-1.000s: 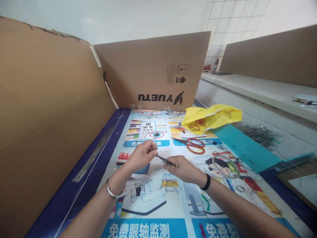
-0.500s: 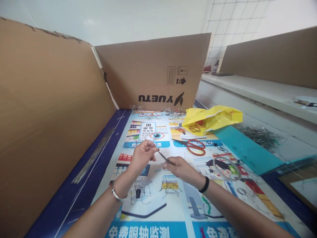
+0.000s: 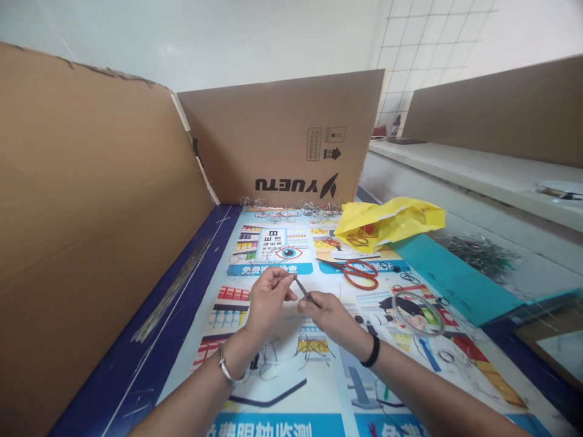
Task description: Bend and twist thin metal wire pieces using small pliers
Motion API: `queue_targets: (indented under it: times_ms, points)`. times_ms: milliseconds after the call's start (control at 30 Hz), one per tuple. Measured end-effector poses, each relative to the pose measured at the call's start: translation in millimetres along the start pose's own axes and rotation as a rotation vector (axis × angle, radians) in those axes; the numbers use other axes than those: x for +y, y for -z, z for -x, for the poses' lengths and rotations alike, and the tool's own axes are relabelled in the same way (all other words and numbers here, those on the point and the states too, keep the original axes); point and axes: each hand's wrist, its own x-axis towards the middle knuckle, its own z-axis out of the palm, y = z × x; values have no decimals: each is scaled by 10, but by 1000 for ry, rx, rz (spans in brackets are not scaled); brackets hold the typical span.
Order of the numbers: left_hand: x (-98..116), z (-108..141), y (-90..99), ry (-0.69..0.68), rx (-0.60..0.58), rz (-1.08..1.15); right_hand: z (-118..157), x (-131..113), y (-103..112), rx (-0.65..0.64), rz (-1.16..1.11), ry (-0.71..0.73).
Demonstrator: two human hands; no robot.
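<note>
My right hand is closed around a slim dark metal tool that looks like a pair of tweezers, pointing up and to the left. Its tip meets the fingertips of my left hand, whose thumb and forefinger are pinched together. Whatever lies between those fingers is too small to make out. Below both hands, loops of thin wire rest on the printed poster sheet. Scissors with orange-red handles lie beyond my right hand, blades toward the left.
A yellow bag lies behind the scissors. To the right are a clear ring, a teal board and a heap of wire pieces. Straight wires lie at left. Cardboard panels stand at the left and back.
The view has shifted slightly, so the scene sits a little lower. Both hands stay together with the tool tip at the left fingertips; the left wrist appears slightly further right.
</note>
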Motion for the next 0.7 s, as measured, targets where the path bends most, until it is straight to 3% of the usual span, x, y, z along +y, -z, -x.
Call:
queue_targets:
  times_ms: [167,300,500,700]
  points:
    - [14,34,-37,3,34,3,-4,12,-16,7,1,-14]
    - [29,24,-3,-6,-32,-54,2,23,-8,-3,11,20]
    - [61,-54,119,-199,-167,-361,7,20,38,1,42,63]
    - [92,-96,175,-364,-175,-540,-16,64,74,-14,75,68]
